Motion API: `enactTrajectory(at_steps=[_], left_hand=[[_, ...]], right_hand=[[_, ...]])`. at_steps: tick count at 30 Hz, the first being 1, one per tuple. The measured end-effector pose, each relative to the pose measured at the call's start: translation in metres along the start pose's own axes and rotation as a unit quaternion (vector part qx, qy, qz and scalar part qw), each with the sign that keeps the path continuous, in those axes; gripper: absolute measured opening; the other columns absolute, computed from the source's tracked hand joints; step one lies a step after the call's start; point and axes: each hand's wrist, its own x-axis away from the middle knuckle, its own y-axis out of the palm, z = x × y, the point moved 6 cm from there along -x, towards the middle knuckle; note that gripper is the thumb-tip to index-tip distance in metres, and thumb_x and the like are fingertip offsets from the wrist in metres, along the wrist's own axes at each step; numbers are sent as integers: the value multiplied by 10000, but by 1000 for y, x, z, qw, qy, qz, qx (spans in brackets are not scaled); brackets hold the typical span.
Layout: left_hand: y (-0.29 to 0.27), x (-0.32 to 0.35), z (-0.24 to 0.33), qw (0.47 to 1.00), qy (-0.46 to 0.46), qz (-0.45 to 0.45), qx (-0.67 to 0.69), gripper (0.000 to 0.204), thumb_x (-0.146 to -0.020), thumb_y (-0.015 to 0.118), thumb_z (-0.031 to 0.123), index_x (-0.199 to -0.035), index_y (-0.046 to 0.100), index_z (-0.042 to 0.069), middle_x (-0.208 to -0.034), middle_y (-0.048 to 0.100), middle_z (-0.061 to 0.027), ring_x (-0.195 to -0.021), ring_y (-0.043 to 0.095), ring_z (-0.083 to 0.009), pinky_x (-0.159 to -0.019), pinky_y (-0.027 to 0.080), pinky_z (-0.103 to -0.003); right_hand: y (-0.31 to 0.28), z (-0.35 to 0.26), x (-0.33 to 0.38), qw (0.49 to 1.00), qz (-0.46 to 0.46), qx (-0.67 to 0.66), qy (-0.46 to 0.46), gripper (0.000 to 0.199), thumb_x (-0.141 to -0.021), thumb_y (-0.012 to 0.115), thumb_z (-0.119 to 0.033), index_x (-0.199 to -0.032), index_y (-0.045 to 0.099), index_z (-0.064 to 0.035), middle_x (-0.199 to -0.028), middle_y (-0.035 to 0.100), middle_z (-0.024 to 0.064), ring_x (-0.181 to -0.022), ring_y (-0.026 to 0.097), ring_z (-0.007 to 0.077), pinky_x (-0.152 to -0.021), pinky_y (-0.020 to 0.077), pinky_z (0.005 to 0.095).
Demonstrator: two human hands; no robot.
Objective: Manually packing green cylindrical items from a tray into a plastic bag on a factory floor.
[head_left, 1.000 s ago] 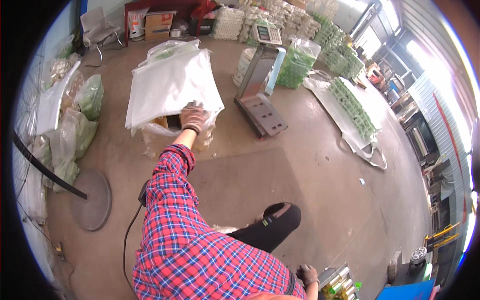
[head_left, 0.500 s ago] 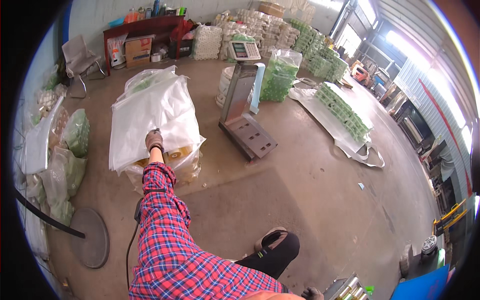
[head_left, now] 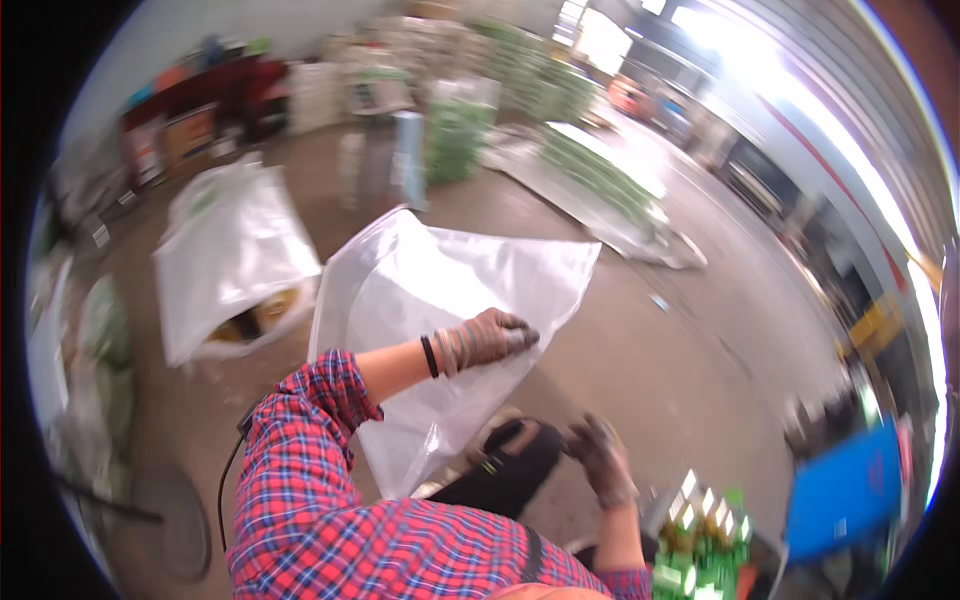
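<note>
Left hand in a grey-brown glove (head_left: pixel 488 343), centre of frame, pinches a wide, translucent white plastic sheet (head_left: pixel 425 275) near its right edge; the sheet spreads across mid-frame. Right hand, likewise gloved (head_left: pixel 603 462), lower right of centre, appears empty, fingers loosely parted, blurred. Assessment: good handling calls for the right fingers to take the free edge, with the film kept clear of the black-trousered knee (head_left: pixel 515 460).
</note>
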Motion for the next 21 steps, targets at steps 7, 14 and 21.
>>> enactTrajectory(at_steps=[7,14,21], left_hand=[[142,-53,-18,945,220,-1,-243,222,-808,573,228,-875,642,27,-749,639,-126,-652,595,-192,-634,477,-317],[270,-34,6,895,228,-246,-294,287,-802,565,308,-885,648,46,-813,618,-194,-770,618,-323,-699,472,-374],[282,-43,-58,967,95,-221,-83,223,-838,557,178,-847,628,-33,-639,594,-22,-579,502,-79,-531,409,-244]], right_hand=[[-68,-26,58,890,421,-64,165,231,-822,584,-266,-772,572,-41,-672,565,64,-566,539,165,-481,447,280],[-95,-50,125,891,411,-171,85,253,-869,510,-284,-909,587,-46,-808,602,81,-600,584,170,-513,475,276],[-104,-28,143,845,509,-1,165,347,-827,571,-351,-748,591,-13,-571,543,34,-527,514,103,-495,425,266]])
